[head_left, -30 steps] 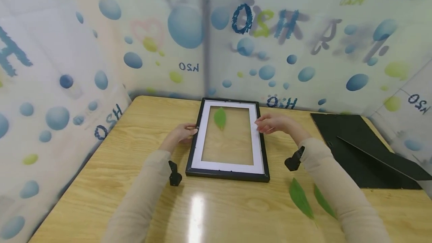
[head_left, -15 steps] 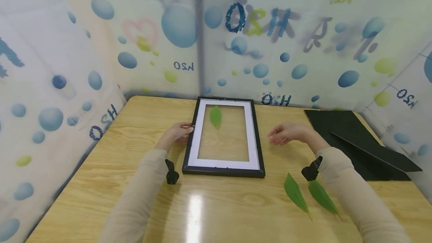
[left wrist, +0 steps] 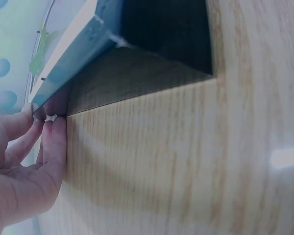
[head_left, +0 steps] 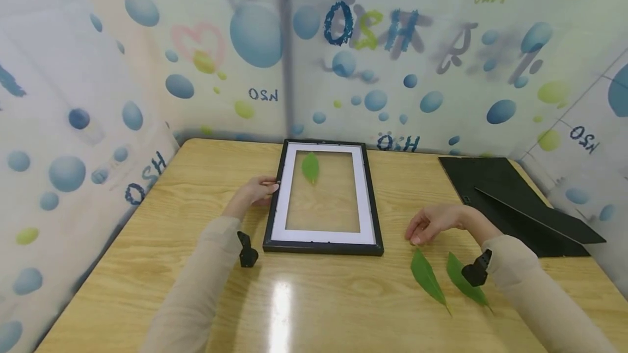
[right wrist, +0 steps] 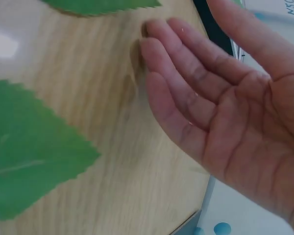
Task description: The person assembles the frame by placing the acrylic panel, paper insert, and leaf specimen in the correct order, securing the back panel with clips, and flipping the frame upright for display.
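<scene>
A black picture frame (head_left: 324,248) with a white mat (head_left: 282,206) lies flat on the wooden table. One green leaf (head_left: 310,168) sits at the upper left of its clear window. My left hand (head_left: 255,189) holds the frame's left side, thumb at the upper edge and fingers against the side, as the left wrist view shows. My right hand (head_left: 434,221) hovers right of the frame, fingers loosely bent and palm bare in the right wrist view. Just below its fingertips are the tips of two more leaves, the nearer leaf (head_left: 426,274) and the farther leaf (head_left: 463,277).
On the right of the table (head_left: 333,298) lies a black backing board (head_left: 481,170) with its stand flap (head_left: 544,219) raised. Patterned curtains (head_left: 211,108) enclose the back and sides. Light glares off the front of the tabletop.
My right hand has left the frame's right edge and moved right and toward me, to the two loose leaves. The left hand keeps its place on the frame; the view has shifted slightly.
</scene>
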`<state>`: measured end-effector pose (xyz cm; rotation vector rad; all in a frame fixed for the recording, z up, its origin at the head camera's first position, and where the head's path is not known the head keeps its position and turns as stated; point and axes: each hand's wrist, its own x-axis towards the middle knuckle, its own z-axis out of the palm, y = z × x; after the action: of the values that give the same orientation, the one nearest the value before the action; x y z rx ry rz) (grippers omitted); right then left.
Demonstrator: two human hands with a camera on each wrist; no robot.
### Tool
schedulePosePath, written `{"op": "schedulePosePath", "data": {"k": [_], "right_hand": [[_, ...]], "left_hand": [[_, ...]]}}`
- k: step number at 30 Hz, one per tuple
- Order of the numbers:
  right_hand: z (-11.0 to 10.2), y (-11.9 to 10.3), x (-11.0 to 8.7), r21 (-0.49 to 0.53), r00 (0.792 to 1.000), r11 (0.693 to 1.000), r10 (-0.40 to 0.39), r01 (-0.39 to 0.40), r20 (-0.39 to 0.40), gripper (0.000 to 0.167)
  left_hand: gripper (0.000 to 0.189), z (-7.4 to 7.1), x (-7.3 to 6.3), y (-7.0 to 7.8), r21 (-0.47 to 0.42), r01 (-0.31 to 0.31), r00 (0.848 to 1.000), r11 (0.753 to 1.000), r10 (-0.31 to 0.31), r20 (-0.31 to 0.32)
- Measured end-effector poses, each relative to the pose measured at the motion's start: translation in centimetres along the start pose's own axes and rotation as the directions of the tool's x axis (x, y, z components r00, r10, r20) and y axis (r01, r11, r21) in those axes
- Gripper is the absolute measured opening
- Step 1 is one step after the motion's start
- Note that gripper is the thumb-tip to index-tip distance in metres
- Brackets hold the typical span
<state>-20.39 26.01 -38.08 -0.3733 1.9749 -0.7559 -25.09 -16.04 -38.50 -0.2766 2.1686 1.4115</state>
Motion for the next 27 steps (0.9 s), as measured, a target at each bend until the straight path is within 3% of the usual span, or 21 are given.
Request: {"op": "schedulePosePath", "data": {"k": [2,5,9,10,12,16,17,22,27], "right_hand": [[0.4,0.1,-0.2,-0.003,1.000,1.000,-0.004,0.004,0.021,0.039],[0.8,0.3,-0.5,-0.023,0.999,1.000,0.005,-0.004,0.050,0.036],[1.2,0.5,-0.6,-0.042,0.996,0.999,0.012,-0.008,0.086,0.030],[1.3,0.6,-0.6,-0.039,0.995,0.999,0.010,-0.006,0.095,0.029],[1.3,0.8,-0.5,-0.039,0.994,0.999,-0.003,0.007,0.107,0.026],[1.4,1.2,-0.2,-0.036,0.990,0.997,-0.059,0.064,0.130,0.020],[1.4,1.3,-0.3,-0.042,0.988,0.996,-0.078,0.084,0.133,0.020],[1.2,1.6,-0.5,-0.042,0.979,0.988,-0.143,0.151,0.147,0.019],[1.0,1.7,-0.8,0.029,0.973,0.988,-0.152,0.149,0.171,0.022]], "left_hand": [[0.050,0.0,0.2,-0.1,-0.015,0.011,1.000,1.000,-0.011,0.001],[0.050,-0.2,2.9,-1.8,-0.036,-0.010,1.000,0.999,0.010,0.015],[0.058,-1.8,10.5,-6.6,-0.091,-0.084,0.995,0.992,0.088,0.039],[0.059,-1.9,10.8,-6.9,-0.097,-0.087,0.995,0.991,0.091,0.042],[0.058,-1.9,9.9,-6.3,-0.082,-0.068,0.997,0.994,0.070,0.024],[0.049,-0.3,3.3,-2.1,-0.035,-0.010,1.000,0.999,0.010,-0.013],[0.048,-0.2,2.7,-1.8,-0.037,-0.010,1.000,0.999,0.010,-0.018],[0.048,-0.1,2.7,-1.7,-0.036,-0.012,1.000,0.999,0.011,-0.025],[0.047,-0.1,2.7,-1.6,-0.030,0.001,0.999,1.000,-0.002,-0.035]]}}
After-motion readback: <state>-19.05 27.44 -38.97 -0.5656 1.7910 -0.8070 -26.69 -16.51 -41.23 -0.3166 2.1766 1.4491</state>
